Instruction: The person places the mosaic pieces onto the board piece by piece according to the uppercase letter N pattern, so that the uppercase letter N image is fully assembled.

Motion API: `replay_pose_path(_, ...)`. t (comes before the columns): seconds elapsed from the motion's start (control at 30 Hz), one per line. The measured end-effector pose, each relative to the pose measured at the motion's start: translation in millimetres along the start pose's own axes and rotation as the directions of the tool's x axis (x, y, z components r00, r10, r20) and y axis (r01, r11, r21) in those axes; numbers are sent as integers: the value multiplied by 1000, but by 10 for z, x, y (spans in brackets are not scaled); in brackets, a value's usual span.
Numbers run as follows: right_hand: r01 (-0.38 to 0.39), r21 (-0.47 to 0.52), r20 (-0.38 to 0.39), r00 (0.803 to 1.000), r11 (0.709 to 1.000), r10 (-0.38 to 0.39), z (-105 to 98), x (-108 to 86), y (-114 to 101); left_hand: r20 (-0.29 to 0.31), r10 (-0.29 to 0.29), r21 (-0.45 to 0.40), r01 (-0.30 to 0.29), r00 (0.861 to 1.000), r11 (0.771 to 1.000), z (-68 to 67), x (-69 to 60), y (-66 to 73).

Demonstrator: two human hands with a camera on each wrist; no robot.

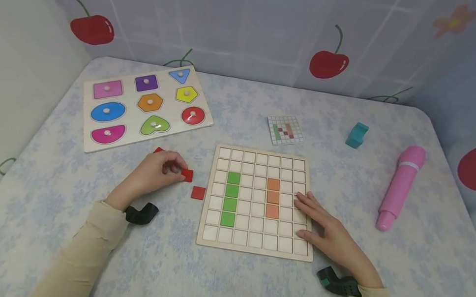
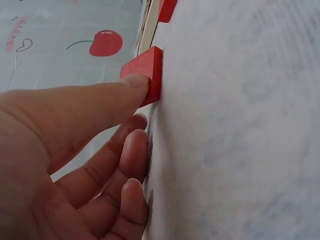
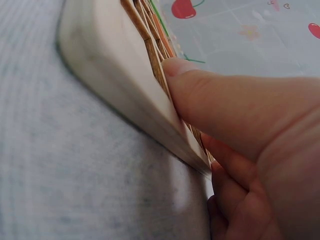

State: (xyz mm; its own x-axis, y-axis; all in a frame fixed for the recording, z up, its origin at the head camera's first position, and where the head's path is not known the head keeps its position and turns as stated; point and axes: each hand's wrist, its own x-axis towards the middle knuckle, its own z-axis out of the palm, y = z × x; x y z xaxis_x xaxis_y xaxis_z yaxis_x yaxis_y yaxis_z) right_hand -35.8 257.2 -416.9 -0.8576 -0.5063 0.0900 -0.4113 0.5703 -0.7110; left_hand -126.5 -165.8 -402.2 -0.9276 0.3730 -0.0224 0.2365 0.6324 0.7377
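Observation:
My left hand [image 1: 156,172] pinches a red square tile [image 1: 187,175] near the tabletop. In the left wrist view its thumb [image 2: 137,82] lies on the tile, and the index fingertip is hidden. Another red tile [image 1: 198,192] lies beside the wooden grid board [image 1: 254,251], while part of a further red piece [image 1: 158,149] shows behind the hand. On the board stand a column of green tiles [image 1: 231,191] and a shorter column of orange tiles [image 1: 273,197]. My right hand [image 1: 334,237] rests on the board's right edge, fingers spread, with the thumb [image 3: 200,95] touching the rim.
A knob puzzle board [image 1: 129,105] with colored shapes lies back left. Behind the grid is a small pattern card [image 1: 286,130]. At the right are a teal block [image 1: 357,135] and a pink toy microphone [image 1: 400,188]. A cherry-printed curtain [image 1: 258,22] hangs behind the table.

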Motion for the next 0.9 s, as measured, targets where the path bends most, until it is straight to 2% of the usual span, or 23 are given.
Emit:
replay_pose_path(0.2,-2,-1,3,1000,1000,2,-11,7,-1,-20,6,-33,-7,1000,999,-2,-6,89)
replay_pose_path(0.3,-2,2,2,1000,1000,2,-16,5,-5,-23,8,-75,-9,1000,997,-2,8,154)
replay_pose_path(0.53,-7,5,-2,1000,1000,7,-17,1,-4,-1,15,-202,-15,1000,979,56,121,456)
replay_pose_path(0.63,-6,14,-3,1000,1000,6,-15,-1,-4,18,35,-223,-31,999,974,144,206,603)
replay_pose_path(0.73,-6,20,-1,1000,1000,6,-10,1,-4,64,84,-238,-67,994,969,286,286,755)
replay_pose_path(0.8,-10,20,3,1000,1000,10,-6,2,-6,116,122,-256,-89,986,963,409,324,864)
replay_pose_path(0.9,-20,13,6,1000,1000,20,-3,3,-6,211,162,-268,-102,964,958,602,344,1015)
